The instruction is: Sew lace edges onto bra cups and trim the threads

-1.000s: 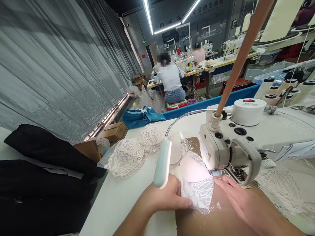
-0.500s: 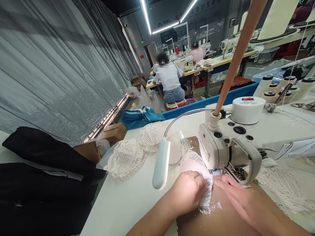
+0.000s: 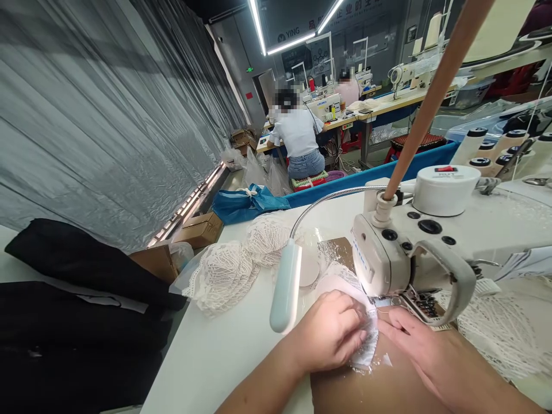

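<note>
A white sewing machine point(image 3: 383, 253) stands at the right, its needle area over a brown surface point(image 3: 353, 391). Beneath its front edge lies a white lace-edged cup piece point(image 3: 368, 345). My left hand point(image 3: 334, 330) is closed on this piece, left of the needle area, fingers curled over the fabric. Just right of the needle area, my right hand point(image 3: 414, 339) has its thumb and fingers together near a thin thread; what it holds, if anything, is too small to name. A pale green lamp point(image 3: 284, 287) hangs left of the machine head.
Stacked lace cups point(image 3: 222, 276) sit on the white table point(image 3: 202, 356) at the left. More lace point(image 3: 495, 322) lies right of the machine. Thread cones point(image 3: 472, 144) stand behind it. A person point(image 3: 297, 132) sits at another table beyond a blue cloth edge point(image 3: 336, 187).
The view has shifted slightly, so the machine appears further right. My left hand's fingers have spread a little further over the cup piece. My right hand stays beside the needle area.
</note>
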Available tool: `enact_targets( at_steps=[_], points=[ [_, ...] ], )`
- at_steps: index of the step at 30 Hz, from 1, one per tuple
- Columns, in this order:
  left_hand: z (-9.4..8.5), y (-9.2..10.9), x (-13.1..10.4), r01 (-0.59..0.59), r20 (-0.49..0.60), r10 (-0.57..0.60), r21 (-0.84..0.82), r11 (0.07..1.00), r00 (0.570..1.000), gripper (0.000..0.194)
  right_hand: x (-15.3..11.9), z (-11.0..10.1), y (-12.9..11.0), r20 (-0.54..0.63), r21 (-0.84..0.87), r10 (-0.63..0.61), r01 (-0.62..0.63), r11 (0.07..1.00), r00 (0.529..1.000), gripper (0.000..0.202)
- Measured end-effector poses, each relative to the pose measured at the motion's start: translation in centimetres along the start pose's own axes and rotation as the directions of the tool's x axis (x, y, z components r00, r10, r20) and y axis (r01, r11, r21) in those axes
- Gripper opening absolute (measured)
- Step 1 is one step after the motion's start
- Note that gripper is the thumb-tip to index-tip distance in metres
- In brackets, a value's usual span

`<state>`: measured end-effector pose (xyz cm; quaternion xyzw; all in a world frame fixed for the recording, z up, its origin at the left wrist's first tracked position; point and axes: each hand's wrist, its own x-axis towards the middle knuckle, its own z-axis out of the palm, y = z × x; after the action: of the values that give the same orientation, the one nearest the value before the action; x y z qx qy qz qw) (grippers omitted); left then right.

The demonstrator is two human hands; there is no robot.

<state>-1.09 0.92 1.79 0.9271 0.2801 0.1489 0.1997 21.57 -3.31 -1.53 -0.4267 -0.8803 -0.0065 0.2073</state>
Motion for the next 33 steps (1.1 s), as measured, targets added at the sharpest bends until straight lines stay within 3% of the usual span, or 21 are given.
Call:
enact_targets(
  at_steps=[4,8,12,22,27,33],
  points=[
    [0.3,0.1,-0.1,-0.118,0.049,0.115,0.072,0.990,0.992,0.036,-0.7,0.6,0.0,-0.059,-0.026,0.008,-0.010,1.000,0.998,0.057],
    [0.9,0.0,-0.4,-0.118,0.081,0.107,0.151,0.981,0.991,0.039,-0.7,0.5,-0.2,-0.078,-0.032,0.015,-0.017,0.999,0.997,0.054],
    [1.0,0.0,-0.5,-0.105,0.038,0.100,0.166,0.980,0.994,0.039,-0.1,0.0,-0.3,-0.125,-0.111,-0.002,-0.011,0.994,0.992,0.055],
    [1.0,-0.1,-0.3,-0.067,-0.018,0.070,0.159,0.985,0.997,0.042,-1.9,3.0,1.4,-0.019,-0.261,0.093,-0.095,0.961,0.995,0.066],
    [0.8,-0.3,-0.5,-0.088,0.013,0.087,0.163,0.983,0.996,0.041,-1.9,1.7,1.3,0.107,-0.043,-0.016,0.021,0.999,0.994,0.061],
    [0.8,-0.7,-0.7,-0.109,0.069,0.100,0.157,0.981,0.993,0.041,-1.5,0.6,0.8,0.186,0.173,-0.133,0.101,0.980,0.973,0.047]
  ],
)
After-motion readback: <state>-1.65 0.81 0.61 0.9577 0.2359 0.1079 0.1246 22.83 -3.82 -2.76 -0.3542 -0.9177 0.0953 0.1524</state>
